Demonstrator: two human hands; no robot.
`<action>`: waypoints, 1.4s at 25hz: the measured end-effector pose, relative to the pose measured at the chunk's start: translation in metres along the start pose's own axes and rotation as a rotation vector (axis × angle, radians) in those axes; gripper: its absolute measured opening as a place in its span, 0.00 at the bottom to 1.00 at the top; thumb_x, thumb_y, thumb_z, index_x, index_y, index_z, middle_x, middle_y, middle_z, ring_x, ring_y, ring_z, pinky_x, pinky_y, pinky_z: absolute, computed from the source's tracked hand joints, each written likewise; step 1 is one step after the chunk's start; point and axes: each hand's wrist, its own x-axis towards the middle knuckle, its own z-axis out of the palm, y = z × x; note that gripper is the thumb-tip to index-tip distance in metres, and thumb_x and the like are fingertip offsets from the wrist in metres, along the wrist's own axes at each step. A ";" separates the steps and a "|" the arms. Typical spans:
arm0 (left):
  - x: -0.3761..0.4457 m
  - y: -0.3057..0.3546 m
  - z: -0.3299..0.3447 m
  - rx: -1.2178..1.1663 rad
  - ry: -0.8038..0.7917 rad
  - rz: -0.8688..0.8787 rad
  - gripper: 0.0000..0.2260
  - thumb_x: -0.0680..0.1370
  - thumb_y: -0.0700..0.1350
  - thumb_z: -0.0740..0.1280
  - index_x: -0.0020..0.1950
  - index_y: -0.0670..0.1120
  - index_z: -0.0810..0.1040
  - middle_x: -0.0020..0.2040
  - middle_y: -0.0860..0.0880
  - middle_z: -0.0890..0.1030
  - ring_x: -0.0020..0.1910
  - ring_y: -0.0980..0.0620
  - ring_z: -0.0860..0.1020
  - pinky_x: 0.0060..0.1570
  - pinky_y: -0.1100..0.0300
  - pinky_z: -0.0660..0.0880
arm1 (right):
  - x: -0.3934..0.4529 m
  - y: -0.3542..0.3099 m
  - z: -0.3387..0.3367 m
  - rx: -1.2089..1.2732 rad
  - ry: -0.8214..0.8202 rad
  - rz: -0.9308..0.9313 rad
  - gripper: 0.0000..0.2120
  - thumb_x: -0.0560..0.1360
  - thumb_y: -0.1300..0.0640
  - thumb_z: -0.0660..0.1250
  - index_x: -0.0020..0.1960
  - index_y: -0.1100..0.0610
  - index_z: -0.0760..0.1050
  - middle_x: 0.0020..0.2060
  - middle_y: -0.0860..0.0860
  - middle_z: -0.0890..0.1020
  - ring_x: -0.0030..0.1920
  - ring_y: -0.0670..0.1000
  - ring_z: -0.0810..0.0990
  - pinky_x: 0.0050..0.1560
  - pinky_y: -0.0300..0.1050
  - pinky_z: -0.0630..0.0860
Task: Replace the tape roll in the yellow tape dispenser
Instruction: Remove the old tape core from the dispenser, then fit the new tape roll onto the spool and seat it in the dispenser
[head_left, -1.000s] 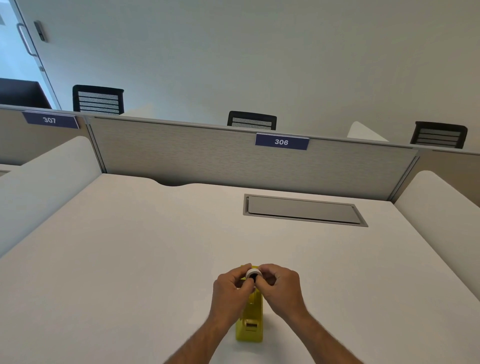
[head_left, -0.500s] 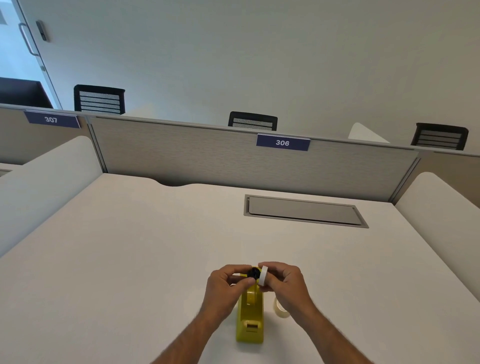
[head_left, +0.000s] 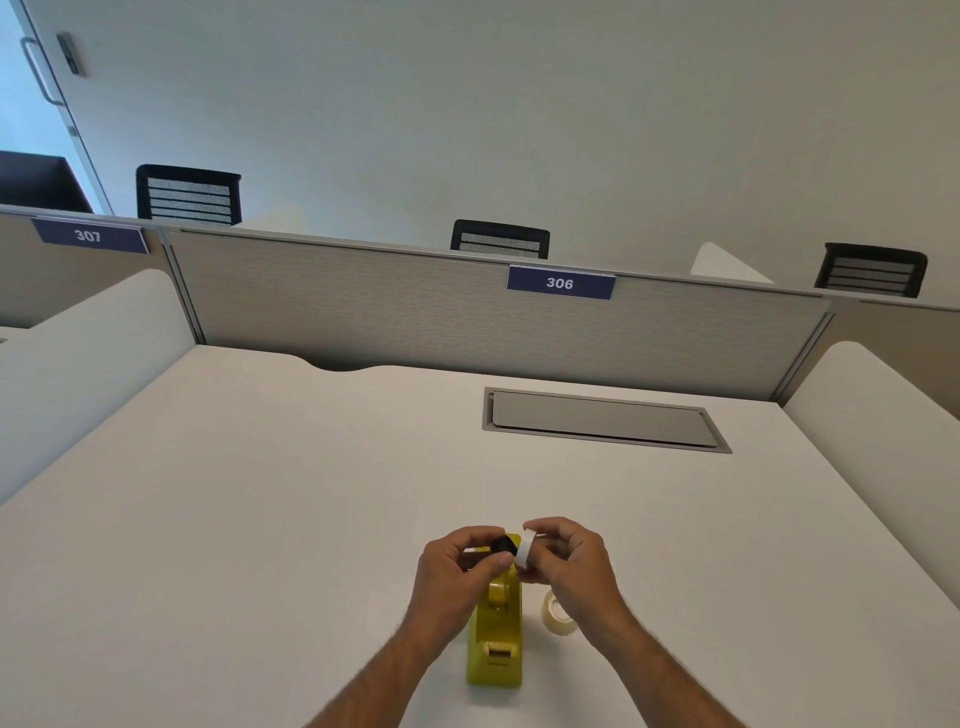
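Note:
The yellow tape dispenser stands on the white desk near the front edge, its cutter end toward me. Above its far end, my left hand pinches a small black spool hub. My right hand grips a thin white empty tape core ring, held just right of the hub with a small gap between them. A clear tape roll lies on the desk right of the dispenser, partly hidden by my right wrist.
A grey recessed cable hatch sits in the white desk at the back right. A grey partition with a "306" label closes the far side, and rounded white side panels flank the desk.
My hands have pulled slightly apart: the white core ring has slid off the black hub to the right. The clear tape roll beside the dispenser has come into view.

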 end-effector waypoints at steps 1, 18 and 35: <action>0.001 0.000 -0.001 -0.011 0.005 -0.006 0.12 0.72 0.40 0.76 0.53 0.52 0.85 0.49 0.54 0.87 0.49 0.55 0.85 0.52 0.56 0.82 | 0.002 -0.001 -0.003 -0.004 0.042 0.011 0.07 0.74 0.68 0.71 0.48 0.58 0.82 0.40 0.57 0.86 0.40 0.56 0.87 0.39 0.50 0.85; 0.004 -0.006 -0.004 0.025 0.034 -0.004 0.13 0.72 0.39 0.76 0.53 0.53 0.85 0.52 0.56 0.86 0.50 0.58 0.84 0.48 0.66 0.80 | 0.034 0.044 -0.055 -0.812 0.203 0.316 0.05 0.66 0.54 0.71 0.37 0.54 0.82 0.35 0.52 0.85 0.38 0.54 0.83 0.37 0.41 0.77; 0.003 -0.003 -0.002 -0.044 0.045 -0.060 0.11 0.71 0.40 0.77 0.50 0.53 0.86 0.46 0.56 0.88 0.47 0.56 0.85 0.48 0.61 0.81 | 0.004 0.051 -0.046 -0.710 -0.173 -0.052 0.24 0.65 0.42 0.73 0.58 0.49 0.80 0.51 0.45 0.82 0.47 0.47 0.81 0.47 0.40 0.80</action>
